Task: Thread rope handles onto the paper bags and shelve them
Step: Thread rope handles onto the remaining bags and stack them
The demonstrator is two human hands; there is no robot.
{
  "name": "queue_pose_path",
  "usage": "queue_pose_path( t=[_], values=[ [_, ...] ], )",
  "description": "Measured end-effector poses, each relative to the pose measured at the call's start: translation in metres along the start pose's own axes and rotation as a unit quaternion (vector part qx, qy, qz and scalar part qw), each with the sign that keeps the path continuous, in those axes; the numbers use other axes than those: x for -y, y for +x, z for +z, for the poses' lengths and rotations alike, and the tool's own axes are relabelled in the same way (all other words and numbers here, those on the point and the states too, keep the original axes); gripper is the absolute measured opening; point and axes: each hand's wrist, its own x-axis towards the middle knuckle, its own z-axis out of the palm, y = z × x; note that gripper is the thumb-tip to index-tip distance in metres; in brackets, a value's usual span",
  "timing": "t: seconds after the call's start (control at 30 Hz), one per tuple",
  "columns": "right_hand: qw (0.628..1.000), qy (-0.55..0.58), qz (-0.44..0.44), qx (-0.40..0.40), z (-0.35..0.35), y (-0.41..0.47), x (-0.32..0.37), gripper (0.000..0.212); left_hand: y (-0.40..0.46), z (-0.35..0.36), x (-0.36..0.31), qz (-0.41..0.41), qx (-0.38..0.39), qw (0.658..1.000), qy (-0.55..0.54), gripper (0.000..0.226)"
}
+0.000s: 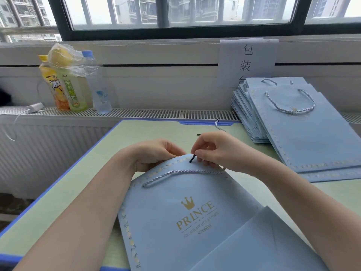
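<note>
The right hand [213,151] pinches the black rope tip [192,159], angled down-left at the near pale-blue paper bag's [187,218] top edge. The left hand [154,155] grips that edge, immediately left.

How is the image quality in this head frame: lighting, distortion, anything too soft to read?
Head view: even daylight from the window, soft shadows, no harsh glare; wide-angle bending curves the window frame and the desk edge; PRINCE on the paper bag reads clearly, its small print is blurred; both hands are sharp.

Soft window [181,10] daylight, warped edges
</note>
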Motion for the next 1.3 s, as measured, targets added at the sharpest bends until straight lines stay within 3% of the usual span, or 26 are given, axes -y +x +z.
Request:
queue_pose_path(
  t=[0.3, 0.47, 0.6, 0.83, 0.97, 1.07, 1.2, 1.3],
  values=[
    [0.996, 0.069, -0.063, 0.005, -0.005, -0.005, 0.006, 0.006, 0.001, -0.003, 0.004, 0.05, 0.07, 0.994, -0.067, 0.023],
    [0.992, -0.074, -0.094, -0.027, 0.006, 0.0, 0.004, 0.01, 0.003, -0.001, 0.006, 0.046, 0.074, 0.994, -0.07, 0.023],
    [0.99, -0.087, -0.107, -0.03, 0.005, 0.001, 0.002, 0.013, 0.003, 0.0, 0.008, 0.052, 0.087, 0.991, -0.082, 0.03],
    [0.993, 0.01, -0.115, 0.003, 0.002, -0.001, 0.004, 0.01, 0.002, 0.013, 0.003, 0.028, 0.108, 0.993, -0.028, 0.044],
    [0.993, 0.032, -0.115, 0.016, 0.002, -0.003, 0.007, 0.01, -0.002, 0.015, 0.0, 0.027, 0.112, 0.993, -0.021, 0.036],
    [0.995, 0.061, -0.072, 0.008, -0.004, -0.002, 0.005, 0.006, -0.001, 0.008, 0.001, 0.026, 0.082, 0.996, -0.03, 0.018],
    [0.993, 0.118, 0.007, -0.001, -0.013, -0.002, 0.0, 0.007, -0.001, -0.006, 0.003, -0.026, -0.056, 0.998, -0.008, 0.013],
    [0.986, 0.155, 0.055, 0.021, -0.014, -0.002, -0.002, 0.007, -0.003, -0.004, -0.001, -0.049, -0.106, 0.993, -0.005, 0.008]
  ],
)
